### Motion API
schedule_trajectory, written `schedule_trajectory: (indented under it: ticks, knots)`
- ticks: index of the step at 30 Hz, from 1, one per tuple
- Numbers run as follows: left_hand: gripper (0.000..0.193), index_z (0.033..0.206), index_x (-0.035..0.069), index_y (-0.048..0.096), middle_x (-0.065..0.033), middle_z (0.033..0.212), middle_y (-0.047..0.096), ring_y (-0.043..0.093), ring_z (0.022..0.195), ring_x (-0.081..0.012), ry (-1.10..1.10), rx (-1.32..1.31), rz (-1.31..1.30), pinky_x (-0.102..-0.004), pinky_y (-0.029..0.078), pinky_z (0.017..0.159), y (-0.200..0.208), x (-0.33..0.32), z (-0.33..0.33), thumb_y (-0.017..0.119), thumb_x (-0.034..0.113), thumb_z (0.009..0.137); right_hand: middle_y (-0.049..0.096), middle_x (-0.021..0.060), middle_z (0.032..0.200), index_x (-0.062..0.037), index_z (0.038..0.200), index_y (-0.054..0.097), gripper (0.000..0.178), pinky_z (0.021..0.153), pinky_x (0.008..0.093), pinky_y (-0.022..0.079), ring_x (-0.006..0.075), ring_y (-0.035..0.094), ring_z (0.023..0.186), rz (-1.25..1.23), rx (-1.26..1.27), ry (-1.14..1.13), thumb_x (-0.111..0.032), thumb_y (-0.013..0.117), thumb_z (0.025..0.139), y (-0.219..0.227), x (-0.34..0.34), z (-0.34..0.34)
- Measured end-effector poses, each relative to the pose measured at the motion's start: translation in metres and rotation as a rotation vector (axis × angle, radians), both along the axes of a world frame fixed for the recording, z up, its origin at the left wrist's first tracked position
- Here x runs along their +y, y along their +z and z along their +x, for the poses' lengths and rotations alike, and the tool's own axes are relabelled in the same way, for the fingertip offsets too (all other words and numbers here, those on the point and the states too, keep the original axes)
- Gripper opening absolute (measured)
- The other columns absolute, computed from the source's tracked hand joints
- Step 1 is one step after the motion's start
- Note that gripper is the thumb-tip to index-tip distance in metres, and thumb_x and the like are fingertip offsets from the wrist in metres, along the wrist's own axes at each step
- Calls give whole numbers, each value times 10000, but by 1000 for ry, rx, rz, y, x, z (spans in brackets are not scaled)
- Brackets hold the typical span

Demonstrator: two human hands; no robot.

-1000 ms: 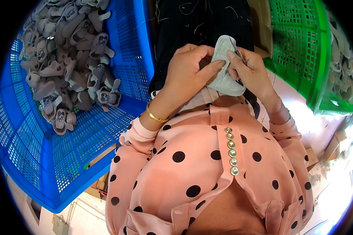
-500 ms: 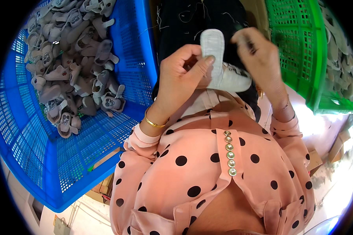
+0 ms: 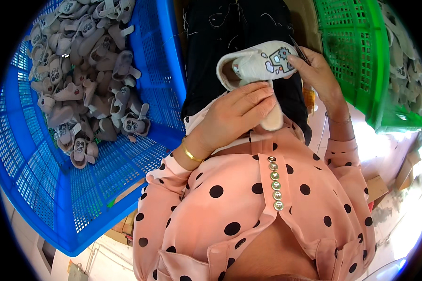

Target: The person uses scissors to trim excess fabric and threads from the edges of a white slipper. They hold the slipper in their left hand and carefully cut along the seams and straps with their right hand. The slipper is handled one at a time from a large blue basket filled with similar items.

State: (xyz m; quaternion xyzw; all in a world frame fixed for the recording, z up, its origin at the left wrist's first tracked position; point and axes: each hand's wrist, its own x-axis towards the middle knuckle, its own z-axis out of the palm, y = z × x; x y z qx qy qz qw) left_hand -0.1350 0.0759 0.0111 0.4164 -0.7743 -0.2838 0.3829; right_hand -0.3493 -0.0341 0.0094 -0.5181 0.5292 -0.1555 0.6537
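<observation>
A small white child's shoe with a printed vehicle picture on its toe lies across my lap, its opening turned to the left. My left hand is closed on the shoe's strap, whose rounded pale end hangs below the fingers. My right hand is at the toe end, its thumb pressing on the print. A thin dark pointed tool sticks up out of that same hand; the rest of it is hidden by the palm, so its exact kind does not show.
On the left, a big blue plastic basket holds a heap of similar small shoes. At the right stands a green plastic basket with more pale shoe pieces. Loose threads cling to my black trousers. Cardboard lies lower right.
The shoe has been turned over: its strap pointed up before, and now the printed toe faces up with the strap below. My right hand has come down onto the toe.
</observation>
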Motion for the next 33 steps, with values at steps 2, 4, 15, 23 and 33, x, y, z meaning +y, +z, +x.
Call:
schedule_trajectory:
  ticks: [2,4,15,23,33]
  knots:
    - [474,1189,23,625,-165,1235,612,608,1124,-346,-59,-1,208,-361,517,941,1,8,6,702,-47,728,671,47,927,50,1160,610,372,762,215,472,71,588,801,-45,38,48,-245,648,936,-1,3,-7]
    - [478,1231,27,599,-171,1256,597,599,1144,-342,88,37,383,-365,504,963,11,17,8,655,-67,765,670,53,935,53,1181,602,378,774,223,478,76,584,819,-129,59,67,-225,656,930,-8,10,-12]
    - [509,1389,-11,415,-113,1295,534,538,1195,-197,240,626,998,-329,425,1035,1,29,-14,616,64,927,654,75,873,-7,1232,587,390,677,217,462,74,501,711,-458,100,201,-153,701,888,-10,47,-20]
    - [355,1279,21,539,-47,1202,592,566,1084,-123,61,894,1380,-270,472,938,-9,25,-13,622,85,940,679,104,858,28,1192,592,351,730,263,496,146,640,771,-456,62,200,-188,653,923,-26,60,-32]
    - [328,971,102,704,-23,951,678,588,852,-234,308,-262,-96,-327,481,733,0,12,8,829,134,669,660,113,736,-4,1127,616,329,632,269,479,162,640,656,-287,216,253,-277,625,944,-22,55,-31]
